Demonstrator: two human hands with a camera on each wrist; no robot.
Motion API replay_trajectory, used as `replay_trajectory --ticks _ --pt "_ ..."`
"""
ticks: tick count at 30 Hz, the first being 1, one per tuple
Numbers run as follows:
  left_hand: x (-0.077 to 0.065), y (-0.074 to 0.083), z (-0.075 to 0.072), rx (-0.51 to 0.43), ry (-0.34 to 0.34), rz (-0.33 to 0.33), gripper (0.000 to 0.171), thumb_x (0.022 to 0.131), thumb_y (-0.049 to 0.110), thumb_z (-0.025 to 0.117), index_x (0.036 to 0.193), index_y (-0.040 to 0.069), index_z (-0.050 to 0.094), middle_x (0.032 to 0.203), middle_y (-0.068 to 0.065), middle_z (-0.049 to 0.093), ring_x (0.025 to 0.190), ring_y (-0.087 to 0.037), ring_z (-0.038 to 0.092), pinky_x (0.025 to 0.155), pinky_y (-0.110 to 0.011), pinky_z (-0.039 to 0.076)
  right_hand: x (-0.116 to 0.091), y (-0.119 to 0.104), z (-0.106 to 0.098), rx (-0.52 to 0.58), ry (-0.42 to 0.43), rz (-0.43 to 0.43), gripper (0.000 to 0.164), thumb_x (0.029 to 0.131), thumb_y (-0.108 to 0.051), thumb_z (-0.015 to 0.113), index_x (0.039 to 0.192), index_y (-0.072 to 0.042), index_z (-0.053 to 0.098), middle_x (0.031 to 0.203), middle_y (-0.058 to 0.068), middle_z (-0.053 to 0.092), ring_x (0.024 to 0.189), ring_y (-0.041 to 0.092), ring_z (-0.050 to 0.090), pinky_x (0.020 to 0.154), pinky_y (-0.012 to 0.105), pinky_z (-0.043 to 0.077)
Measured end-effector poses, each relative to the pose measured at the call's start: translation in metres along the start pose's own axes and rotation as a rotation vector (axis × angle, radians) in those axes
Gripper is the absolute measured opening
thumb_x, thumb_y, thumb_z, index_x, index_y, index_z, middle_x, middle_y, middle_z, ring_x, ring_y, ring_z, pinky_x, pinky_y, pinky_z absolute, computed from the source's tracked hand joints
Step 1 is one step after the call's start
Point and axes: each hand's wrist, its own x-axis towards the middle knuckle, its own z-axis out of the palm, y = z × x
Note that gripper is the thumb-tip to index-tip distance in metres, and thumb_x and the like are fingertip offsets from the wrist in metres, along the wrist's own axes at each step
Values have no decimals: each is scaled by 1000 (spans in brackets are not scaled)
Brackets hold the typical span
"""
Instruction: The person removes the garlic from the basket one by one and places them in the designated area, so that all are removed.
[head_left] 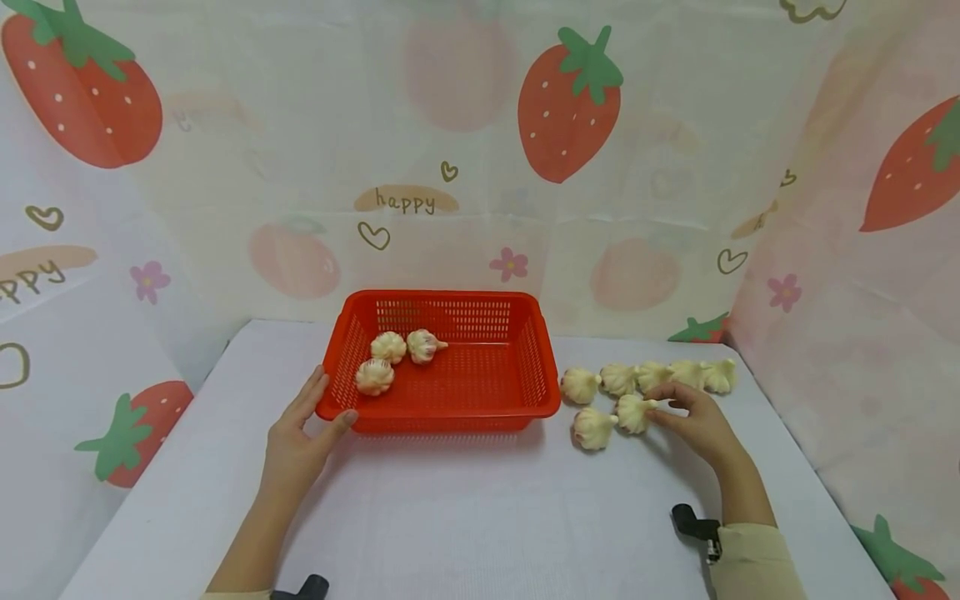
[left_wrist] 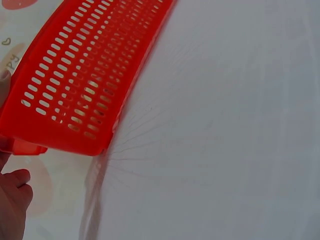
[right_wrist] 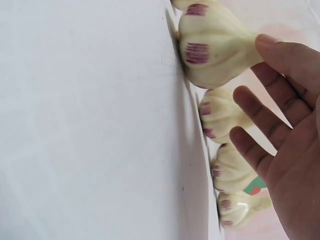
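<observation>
So the left hand has hold of a red basket, thumb on the near rim and fingers along the left end, wrapped round that near left corner. My guess is it's just there so the basket doesn't slide. The basket is set toward the far edge of the worktop, a bit left of the middle, and three garlic bulbs are bunched in its left half.

The right hand is pinching another garlic bulb by the stem, thumb against finger, other fingers spread out loose. Makes sense imo, the stem is the skinny bit. Can't tell if that bulb is off the cloth or not. It's right of the basket, with one loose bulb just left of it and a row of five behind, running toward the far right corner. Stems I can make out mostly point right, probably handy for that hand.

White cloth covers the worktop, creased near the basket. Round the back and sides hangs a pale curtain with strawberries, hearts, flowers and "happy" on it. Beige sleeve on the right arm, btw.
</observation>
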Motion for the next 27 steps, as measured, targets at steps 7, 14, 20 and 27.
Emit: replay_trajectory --ticks 7,14,20,27 --pt "0 0 0 4 2 6 79 90 40 79 158 27 40 163 12 36 153 -22 34 114 -54 42 -1 5 -3 22 -59 54 31 90 -25 81 114 -8 71 125 17 68 121 37 58 100 55 44" --pt "1 0 -1 7 0 0 80 90 42 79 158 27 40 163 14 36 153 -21 33 114 -54 41 -3 4 -6 38 -106 33 36 91 -26 80 121 -11 70 128 12 68 125 23 55 105 56 42" --pt "0 0 -1 -2 -7 -7 80 90 44 78 158 28 40 164 15 35 154 -22 32 116 -58 40 -3 2 -7 62 -134 -14 37 91 -25 80 125 -12 70 132 8 67 122 5 55 108 53 41" --pt "2 4 -3 18 -2 33 77 90 38 80 156 19 46 163 7 40 153 -25 35 115 -59 41 -1 -10 -12 78 -105 -33 40 94 -25 77 128 -8 67 137 11 64 129 39 52 105 62 41"
